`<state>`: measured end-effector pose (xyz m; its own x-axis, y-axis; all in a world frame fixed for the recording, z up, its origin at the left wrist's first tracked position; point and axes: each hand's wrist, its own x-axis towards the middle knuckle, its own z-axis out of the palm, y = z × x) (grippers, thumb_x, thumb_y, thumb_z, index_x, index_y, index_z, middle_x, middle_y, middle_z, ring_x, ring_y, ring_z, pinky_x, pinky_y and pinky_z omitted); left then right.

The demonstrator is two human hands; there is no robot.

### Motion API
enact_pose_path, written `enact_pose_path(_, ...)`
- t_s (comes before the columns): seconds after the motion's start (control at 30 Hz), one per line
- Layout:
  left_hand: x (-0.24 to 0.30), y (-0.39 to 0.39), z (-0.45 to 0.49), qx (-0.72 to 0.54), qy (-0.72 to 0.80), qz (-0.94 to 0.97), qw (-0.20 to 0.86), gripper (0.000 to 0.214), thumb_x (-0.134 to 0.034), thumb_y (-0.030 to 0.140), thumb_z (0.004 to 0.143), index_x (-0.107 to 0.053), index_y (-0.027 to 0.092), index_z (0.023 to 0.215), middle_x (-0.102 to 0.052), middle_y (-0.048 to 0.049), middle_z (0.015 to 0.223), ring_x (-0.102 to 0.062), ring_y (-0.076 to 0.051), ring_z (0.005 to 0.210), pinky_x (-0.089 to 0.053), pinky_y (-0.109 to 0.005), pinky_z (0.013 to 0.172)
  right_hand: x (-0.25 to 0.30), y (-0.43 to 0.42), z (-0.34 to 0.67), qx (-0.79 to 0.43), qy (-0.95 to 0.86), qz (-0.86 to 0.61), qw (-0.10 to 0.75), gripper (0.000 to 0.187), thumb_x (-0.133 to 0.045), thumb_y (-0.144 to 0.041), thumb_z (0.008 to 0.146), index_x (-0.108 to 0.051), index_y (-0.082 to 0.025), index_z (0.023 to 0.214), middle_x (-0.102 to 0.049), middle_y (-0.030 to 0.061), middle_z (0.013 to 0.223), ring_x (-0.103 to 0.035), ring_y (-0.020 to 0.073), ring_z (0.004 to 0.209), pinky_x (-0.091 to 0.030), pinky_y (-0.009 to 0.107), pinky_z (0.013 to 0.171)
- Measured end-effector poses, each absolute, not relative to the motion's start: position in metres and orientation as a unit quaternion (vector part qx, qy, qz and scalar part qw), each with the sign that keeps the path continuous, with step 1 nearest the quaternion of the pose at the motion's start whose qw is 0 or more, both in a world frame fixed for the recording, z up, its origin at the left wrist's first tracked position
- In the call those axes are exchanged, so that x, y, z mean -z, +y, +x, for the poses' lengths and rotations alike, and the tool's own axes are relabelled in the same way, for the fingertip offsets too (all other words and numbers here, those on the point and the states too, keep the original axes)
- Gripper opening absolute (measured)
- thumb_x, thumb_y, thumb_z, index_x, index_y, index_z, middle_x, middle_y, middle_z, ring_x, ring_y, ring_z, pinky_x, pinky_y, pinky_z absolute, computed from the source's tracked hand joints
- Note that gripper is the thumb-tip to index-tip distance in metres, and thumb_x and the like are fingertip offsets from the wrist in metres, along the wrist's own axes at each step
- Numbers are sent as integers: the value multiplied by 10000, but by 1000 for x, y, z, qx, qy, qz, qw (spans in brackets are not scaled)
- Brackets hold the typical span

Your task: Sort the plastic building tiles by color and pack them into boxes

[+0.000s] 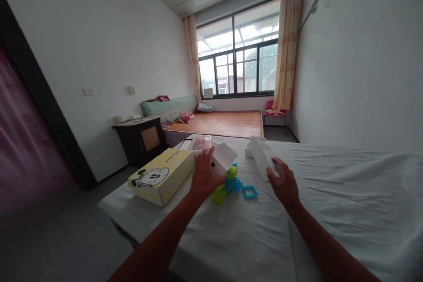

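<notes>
My left hand point(203, 178) is closed around a small white box point(223, 157), which is tilted above a pile of plastic interlocking pieces. The pieces point(231, 184) are yellow-green and blue and lie on the white sheet; one blue ring-shaped piece point(250, 192) lies a little apart to the right. My right hand point(283, 183) grips a second white box part point(262, 158) just right of the pile.
A yellow cartoon-printed carton point(161, 175) lies left of my left hand near the bed's corner. A clear container with pink contents point(201, 142) sits behind it. The white sheet point(330, 194) stretches far to the right. A dark cabinet point(142, 139) and a low wooden platform point(224, 123) stand beyond.
</notes>
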<state>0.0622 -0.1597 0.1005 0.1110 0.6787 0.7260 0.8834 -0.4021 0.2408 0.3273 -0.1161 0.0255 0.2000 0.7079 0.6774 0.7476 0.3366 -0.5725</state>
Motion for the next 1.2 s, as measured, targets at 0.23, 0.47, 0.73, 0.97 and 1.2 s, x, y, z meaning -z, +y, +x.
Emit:
enact_pose_path(0.23, -52, -168, 141, 466, -542, -692, -103, 860, -793, 337, 537, -385, 212, 1283, -286, -131, 1340, -255, -330, 1270, -259, -470, 1052, -41, -119, 340, 44, -600, -567, 563, 466, -376, -453, 836, -473, -208, 1219, -526, 89, 1250, -472, 233, 1145, -353, 393, 973)
enact_pose_path(0.47, -21, -178, 148, 454, -462, -721, -247, 737, -591, 106, 672, -329, 232, 1350, -324, -116, 1350, -386, -256, 1192, -408, -388, 973, -59, -129, 344, 87, -647, -628, 423, 464, -407, -500, 815, -546, -240, 1173, -559, 56, 1228, -513, 250, 1063, -398, 394, 912)
enact_pose_path(0.73, -5, -171, 146, 441, -417, -726, -324, 689, -510, 95, 702, -321, 181, 1359, -476, -136, 1266, -561, -201, 965, -528, -304, 740, -86, -174, 313, 172, -706, -642, 244, 485, -455, -551, 773, -605, -255, 1126, -582, 74, 1219, -518, 301, 1003, -439, 428, 793)
enact_pose_path(0.97, -5, -173, 145, 424, -414, -738, -323, 657, -501, 88, 691, -367, 149, 1331, -507, -153, 1280, -593, -229, 981, -495, -362, 863, -82, -190, 294, 176, -727, -637, 187, 474, -445, -577, 781, -625, -256, 1079, -600, 75, 1201, -525, 296, 1015, -439, 417, 813)
enact_pose_path(1.2, -9, -171, 140, 409, -409, -750, -320, 623, -502, 83, 675, -421, 141, 1290, -559, -140, 1211, -606, -221, 937, -495, -356, 862, -68, -181, 312, 93, -756, -621, 188, 425, -414, -538, 821, -590, -293, 1119, -608, 35, 1194, -564, 260, 1012, -462, 387, 812)
